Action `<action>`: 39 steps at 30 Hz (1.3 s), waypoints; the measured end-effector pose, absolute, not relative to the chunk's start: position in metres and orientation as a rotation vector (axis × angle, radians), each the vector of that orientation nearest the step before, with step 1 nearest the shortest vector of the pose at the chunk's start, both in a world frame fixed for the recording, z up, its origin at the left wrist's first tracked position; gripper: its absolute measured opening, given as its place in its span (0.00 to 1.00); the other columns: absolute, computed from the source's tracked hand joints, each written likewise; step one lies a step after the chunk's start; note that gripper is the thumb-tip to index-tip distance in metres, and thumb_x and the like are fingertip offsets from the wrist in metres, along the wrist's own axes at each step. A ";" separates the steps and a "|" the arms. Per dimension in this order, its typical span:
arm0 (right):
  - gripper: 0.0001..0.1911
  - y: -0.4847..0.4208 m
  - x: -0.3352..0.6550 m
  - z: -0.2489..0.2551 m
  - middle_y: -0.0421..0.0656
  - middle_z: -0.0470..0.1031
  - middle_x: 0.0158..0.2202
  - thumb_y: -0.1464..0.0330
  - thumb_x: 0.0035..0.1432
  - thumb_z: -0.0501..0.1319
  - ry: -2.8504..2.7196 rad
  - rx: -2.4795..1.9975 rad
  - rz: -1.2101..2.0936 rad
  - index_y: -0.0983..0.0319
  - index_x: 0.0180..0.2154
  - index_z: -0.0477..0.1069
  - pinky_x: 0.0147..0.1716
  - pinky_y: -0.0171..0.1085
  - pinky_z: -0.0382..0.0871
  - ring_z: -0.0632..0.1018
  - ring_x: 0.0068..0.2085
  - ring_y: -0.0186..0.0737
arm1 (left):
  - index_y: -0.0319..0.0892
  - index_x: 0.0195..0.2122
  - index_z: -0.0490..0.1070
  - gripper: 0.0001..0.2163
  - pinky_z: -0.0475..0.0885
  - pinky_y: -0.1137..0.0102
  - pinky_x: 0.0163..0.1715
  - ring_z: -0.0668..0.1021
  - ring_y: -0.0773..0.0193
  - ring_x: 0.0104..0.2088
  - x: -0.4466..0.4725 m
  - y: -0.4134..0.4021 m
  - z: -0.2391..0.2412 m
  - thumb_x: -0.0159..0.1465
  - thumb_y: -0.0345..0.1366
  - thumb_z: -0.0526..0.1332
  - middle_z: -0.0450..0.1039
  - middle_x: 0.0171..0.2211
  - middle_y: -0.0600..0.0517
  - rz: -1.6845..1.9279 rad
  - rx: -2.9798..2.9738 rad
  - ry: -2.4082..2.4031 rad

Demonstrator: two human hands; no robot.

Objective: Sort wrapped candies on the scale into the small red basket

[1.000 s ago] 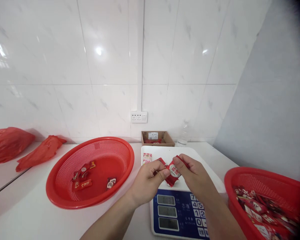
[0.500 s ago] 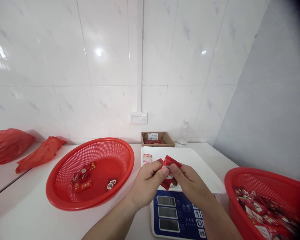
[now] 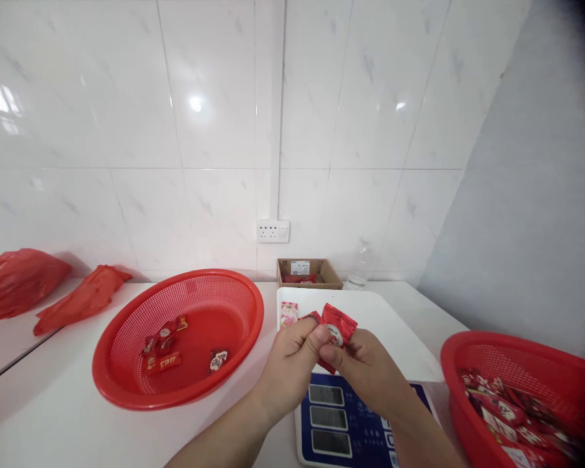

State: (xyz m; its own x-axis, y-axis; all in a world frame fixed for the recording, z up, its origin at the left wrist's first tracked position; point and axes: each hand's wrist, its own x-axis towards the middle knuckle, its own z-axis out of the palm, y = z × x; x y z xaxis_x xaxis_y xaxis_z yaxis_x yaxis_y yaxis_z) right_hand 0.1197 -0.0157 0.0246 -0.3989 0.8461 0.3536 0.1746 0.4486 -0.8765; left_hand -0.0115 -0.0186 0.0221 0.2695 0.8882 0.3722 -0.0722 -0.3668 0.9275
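My left hand (image 3: 287, 357) and my right hand (image 3: 370, 367) meet above the white scale (image 3: 385, 318), both closed on a red wrapped candy (image 3: 340, 318) with a round white label. Thumbs and fingers cover part of its wrapper. A red wrapper end (image 3: 311, 316) pokes out above my left fingers; whether it belongs to a second candy I cannot tell. Just left of my hands, a pink and white candy packet (image 3: 288, 314) lies on the scale's plate. Below them is the scale's blue panel (image 3: 365, 432) with its displays and keys, partly hidden by my right forearm.
A red basket (image 3: 106, 374) at left holds several wrapped candies. Another red basket (image 3: 455, 383) at right holds many more. By the wall stand a cardboard box (image 3: 334, 275) with red packets and a clear bottle (image 3: 359, 263). Red plastic bags (image 3: 82, 299) lie far left.
My right thumb has shifted lower on the candy and its fingers have moved behind it. The candy is turned slightly, showing more of its white label. The view has shifted a little.
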 end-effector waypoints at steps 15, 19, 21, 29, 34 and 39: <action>0.25 -0.002 0.141 0.030 0.38 0.64 0.18 0.49 0.56 0.48 -1.701 -1.344 0.664 0.60 0.19 0.60 0.23 0.33 0.59 0.66 0.23 0.36 | 0.41 0.30 0.63 0.14 0.64 0.71 0.32 0.68 0.65 0.31 -0.019 -0.008 0.025 0.64 0.45 0.47 0.66 0.28 0.53 1.281 1.735 1.041; 0.29 0.020 0.166 0.017 0.39 0.64 0.13 0.47 0.55 0.46 -1.694 -1.718 0.274 0.58 0.13 0.56 0.20 0.34 0.57 0.67 0.19 0.37 | 0.44 0.40 0.66 0.09 0.64 0.66 0.43 0.70 0.60 0.43 -0.031 0.010 0.015 0.63 0.38 0.51 0.70 0.41 0.49 1.202 1.977 1.290; 0.29 0.030 0.174 0.008 0.41 0.68 0.16 0.47 0.56 0.45 -1.769 -1.822 0.227 0.58 0.13 0.58 0.20 0.35 0.58 0.69 0.21 0.39 | 0.44 0.42 0.68 0.10 0.63 0.64 0.45 0.69 0.57 0.46 -0.035 0.016 0.010 0.62 0.36 0.51 0.70 0.44 0.48 1.061 2.144 1.399; 0.21 0.033 0.180 0.001 0.44 0.76 0.29 0.50 0.55 0.49 -1.748 -1.927 0.313 0.57 0.34 0.70 0.29 0.40 0.63 0.75 0.32 0.46 | 0.43 0.41 0.72 0.12 0.65 0.60 0.43 0.72 0.53 0.43 -0.032 0.021 0.000 0.62 0.36 0.51 0.73 0.42 0.44 0.613 2.458 1.475; 0.20 0.024 0.160 -0.005 0.43 0.73 0.45 0.64 0.50 0.59 -2.129 -1.533 0.515 0.56 0.47 0.69 0.41 0.38 0.64 0.73 0.45 0.44 | 0.43 0.44 0.70 0.13 0.66 0.65 0.44 0.72 0.57 0.43 -0.031 0.023 -0.008 0.62 0.32 0.51 0.73 0.42 0.47 0.675 2.442 1.225; 0.22 0.034 0.154 -0.016 0.46 0.70 0.48 0.70 0.51 0.56 -2.127 -1.787 0.259 0.57 0.50 0.67 0.40 0.41 0.65 0.71 0.48 0.48 | 0.42 0.44 0.70 0.13 0.66 0.66 0.45 0.72 0.58 0.45 -0.029 0.022 -0.012 0.62 0.31 0.49 0.72 0.44 0.46 0.654 2.435 1.112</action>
State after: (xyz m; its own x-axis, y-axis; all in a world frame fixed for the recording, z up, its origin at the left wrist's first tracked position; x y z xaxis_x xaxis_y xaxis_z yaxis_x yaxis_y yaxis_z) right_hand 0.1539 0.0336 -0.0158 -0.1437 0.9786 0.1473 0.9148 0.1881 -0.3574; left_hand -0.0286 0.0220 -0.0121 0.5778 0.7762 0.2522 0.5974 -0.6128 0.5173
